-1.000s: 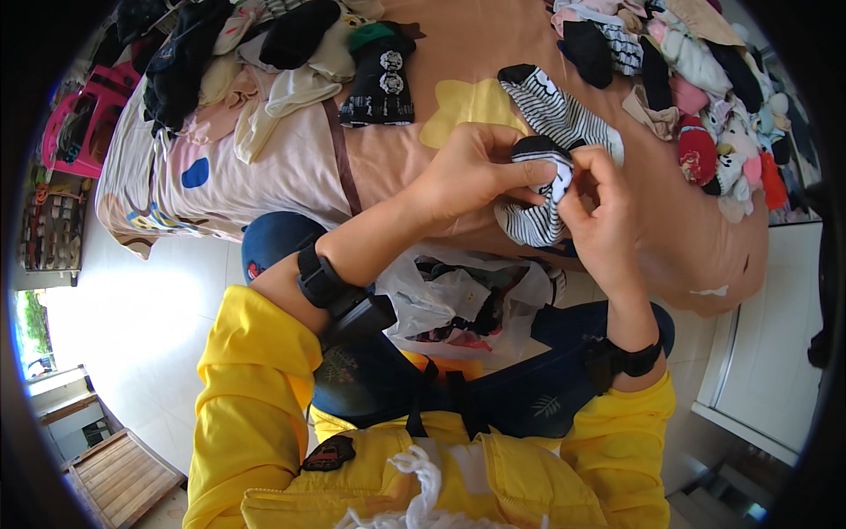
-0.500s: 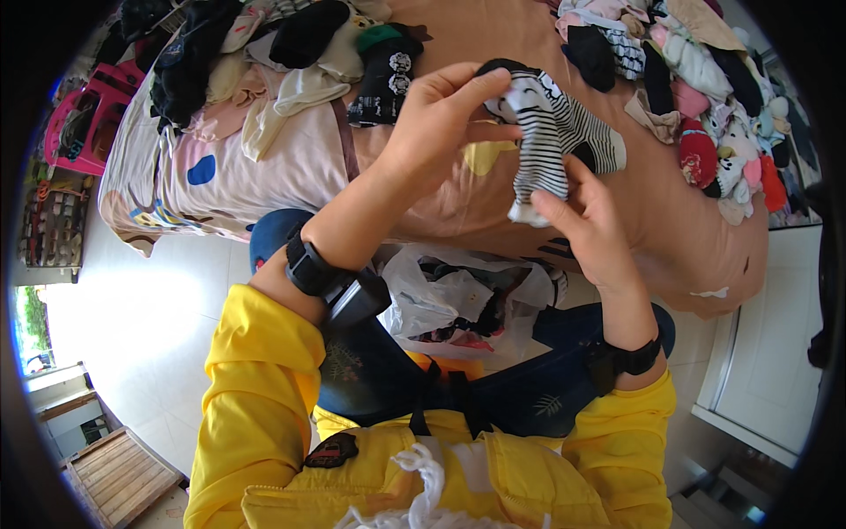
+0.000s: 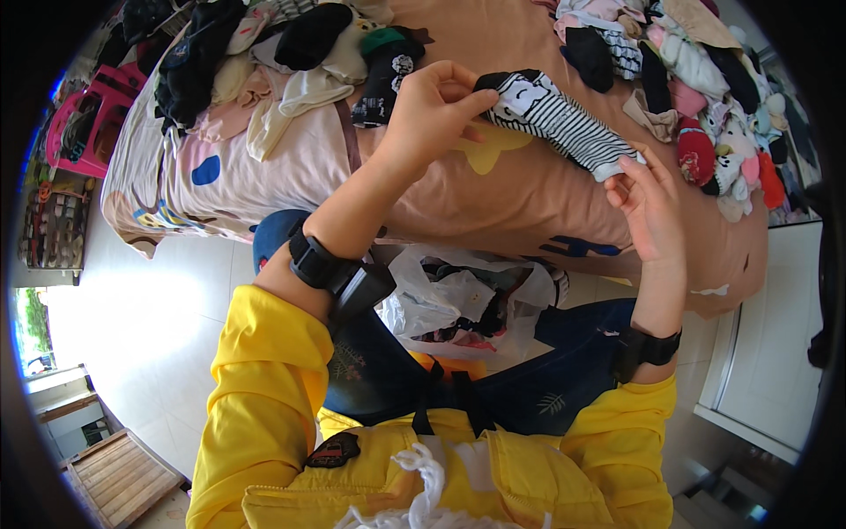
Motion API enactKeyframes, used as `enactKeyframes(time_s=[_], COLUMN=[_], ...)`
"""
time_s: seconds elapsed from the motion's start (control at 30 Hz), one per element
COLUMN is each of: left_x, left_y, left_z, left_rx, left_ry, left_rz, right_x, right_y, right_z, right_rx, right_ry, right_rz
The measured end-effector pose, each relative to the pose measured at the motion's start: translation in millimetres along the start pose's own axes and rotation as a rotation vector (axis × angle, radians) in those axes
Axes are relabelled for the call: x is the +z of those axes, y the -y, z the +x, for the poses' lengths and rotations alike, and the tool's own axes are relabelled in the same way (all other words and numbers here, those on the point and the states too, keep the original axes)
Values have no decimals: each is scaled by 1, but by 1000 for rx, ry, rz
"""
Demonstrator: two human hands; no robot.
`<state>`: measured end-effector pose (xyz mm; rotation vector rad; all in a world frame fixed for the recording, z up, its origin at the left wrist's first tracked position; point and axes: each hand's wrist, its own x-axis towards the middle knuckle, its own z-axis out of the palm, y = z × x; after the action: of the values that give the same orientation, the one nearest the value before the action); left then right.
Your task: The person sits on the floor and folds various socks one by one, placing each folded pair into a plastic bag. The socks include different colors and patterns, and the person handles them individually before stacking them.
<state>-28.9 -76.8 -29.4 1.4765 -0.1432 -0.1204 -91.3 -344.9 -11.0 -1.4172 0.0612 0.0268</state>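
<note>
A black-and-white striped sock (image 3: 568, 126) with a dark cuff and a white toe is stretched out over the edge of the bed (image 3: 414, 207). At its cuff, my left hand (image 3: 438, 108) pinches with thumb and fingers. The toe end is gripped by my right hand (image 3: 648, 198), its thumb on top. Dark edges show along the underside, where a second matching sock seems to lie beneath; most of it is hidden.
Loose socks (image 3: 308, 93) lie heaped at the bed's left, with another pile of socks (image 3: 692, 97) at its right. A clear plastic bag (image 3: 414, 304) of clothing stands between my legs. A pink plastic stool (image 3: 75, 145) is at far left.
My right hand has moved right and taken the toe end. The socks, earlier spread apart with one folded down, now lie together and stretched straight. My left hand still holds the cuff.
</note>
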Motion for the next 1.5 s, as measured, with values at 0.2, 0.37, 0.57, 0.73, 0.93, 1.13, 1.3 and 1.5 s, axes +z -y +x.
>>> enactKeyframes(time_s=[0.2, 0.37, 0.57, 0.73, 0.93, 1.13, 1.3, 1.5], left_x=[0, 5, 8, 11, 13, 14, 35, 7], left_y=[3, 8, 22, 32, 26, 20, 90, 174], left_z=[1, -2, 6, 9, 5, -19, -60, -132], left_rx=[-37, 83, 278, 176, 217, 55, -100, -191], left_ry=[42, 130, -53, 13, 28, 692, 1592, 2003], left_rz=[-6, 103, 300, 144, 118, 290, 641, 1225], right_x=[-22, -28, -14, 20, 24, 32, 24, 31], right_y=[8, 2, -46, -40, -27, -172, -228, -230], right_z=[4, 11, 28, 22, -12, -30, -50, -61], right_rx=[16, -103, -790, -457, 313, 555, 974, 821], right_ry=[106, 63, -207, 133, 1138, 1410, 1396, 1245], right_rz=[201, 42, -978, -693, -690, -1159, -1258, -1202])
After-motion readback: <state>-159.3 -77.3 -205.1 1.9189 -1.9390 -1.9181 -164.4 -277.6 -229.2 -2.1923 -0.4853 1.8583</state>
